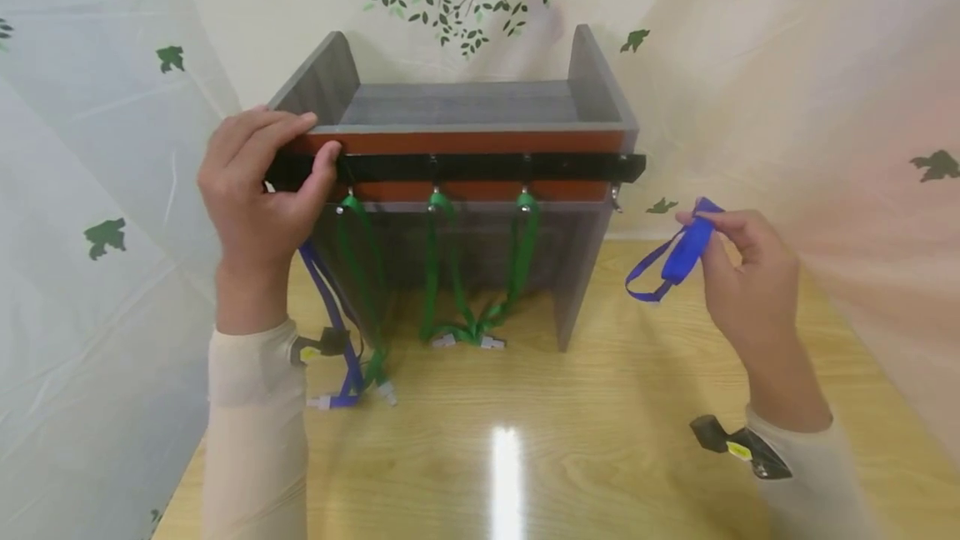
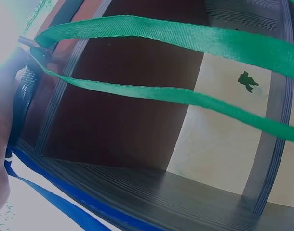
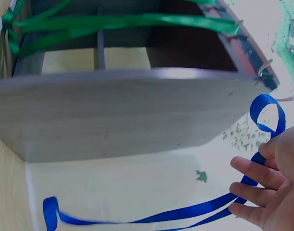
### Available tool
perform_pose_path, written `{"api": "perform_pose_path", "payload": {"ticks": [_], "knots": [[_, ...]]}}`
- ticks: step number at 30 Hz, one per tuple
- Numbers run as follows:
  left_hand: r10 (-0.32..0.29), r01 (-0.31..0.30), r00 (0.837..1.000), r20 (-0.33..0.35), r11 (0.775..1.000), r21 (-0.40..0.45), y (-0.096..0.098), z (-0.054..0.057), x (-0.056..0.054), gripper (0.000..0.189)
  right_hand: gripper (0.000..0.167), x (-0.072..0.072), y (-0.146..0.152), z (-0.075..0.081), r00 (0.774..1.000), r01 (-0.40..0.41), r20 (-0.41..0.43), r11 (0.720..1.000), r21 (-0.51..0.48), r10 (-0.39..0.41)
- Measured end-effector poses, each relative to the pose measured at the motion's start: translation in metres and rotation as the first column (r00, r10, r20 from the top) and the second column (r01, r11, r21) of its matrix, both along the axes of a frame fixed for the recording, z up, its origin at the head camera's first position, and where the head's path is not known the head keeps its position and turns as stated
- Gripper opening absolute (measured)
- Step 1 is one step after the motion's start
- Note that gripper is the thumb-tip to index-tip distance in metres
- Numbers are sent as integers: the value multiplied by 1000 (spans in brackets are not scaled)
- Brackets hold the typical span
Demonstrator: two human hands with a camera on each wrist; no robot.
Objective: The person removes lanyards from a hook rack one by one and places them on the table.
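A grey wooden shelf unit bears a black hook rail on a brown front board. My left hand grips the rail's left end, fingers over the top edge and thumb in front. Below it a blue lanyard hangs down to the table. Green lanyards with pale clips hang from the rail's hooks. To the right of the unit, my right hand pinches another blue lanyard between thumb and fingers. In the right wrist view, this lanyard's loop stands up near the rail's end hook.
The unit stands on a light wooden table, against a pale cloth backdrop printed with leaves. A metal hook shows at the rail's right end. Lanyard clips lie on the table below the rail.
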State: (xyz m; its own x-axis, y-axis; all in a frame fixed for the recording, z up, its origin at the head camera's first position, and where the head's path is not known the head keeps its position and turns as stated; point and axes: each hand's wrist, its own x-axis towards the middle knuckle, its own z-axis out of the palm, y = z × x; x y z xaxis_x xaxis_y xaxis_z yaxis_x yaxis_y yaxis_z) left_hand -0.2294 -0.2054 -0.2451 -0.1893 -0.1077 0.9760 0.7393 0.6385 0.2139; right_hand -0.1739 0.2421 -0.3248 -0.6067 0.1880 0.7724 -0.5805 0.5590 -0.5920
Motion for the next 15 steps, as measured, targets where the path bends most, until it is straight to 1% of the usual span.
{"api": "perform_pose_path", "payload": {"ticks": [5, 9, 13, 15], "knots": [[3, -3, 1000, 13, 1000, 1, 1, 2, 3, 30, 15, -11, 13, 3, 998, 46, 33, 998, 33, -47], [1, -1, 1000, 20, 1000, 7, 3, 3, 4, 28, 20, -14, 22, 9, 990, 108, 85, 991, 75, -114], [2, -3, 1000, 25, 1000, 11, 3, 3, 4, 28, 24, -14, 34, 14, 968, 162, 182, 984, 71, -172], [2, -2, 1000, 25, 1000, 12, 3, 3, 5, 29, 25, -15, 40, 15, 958, 181, 214, 981, 68, -192]]}}
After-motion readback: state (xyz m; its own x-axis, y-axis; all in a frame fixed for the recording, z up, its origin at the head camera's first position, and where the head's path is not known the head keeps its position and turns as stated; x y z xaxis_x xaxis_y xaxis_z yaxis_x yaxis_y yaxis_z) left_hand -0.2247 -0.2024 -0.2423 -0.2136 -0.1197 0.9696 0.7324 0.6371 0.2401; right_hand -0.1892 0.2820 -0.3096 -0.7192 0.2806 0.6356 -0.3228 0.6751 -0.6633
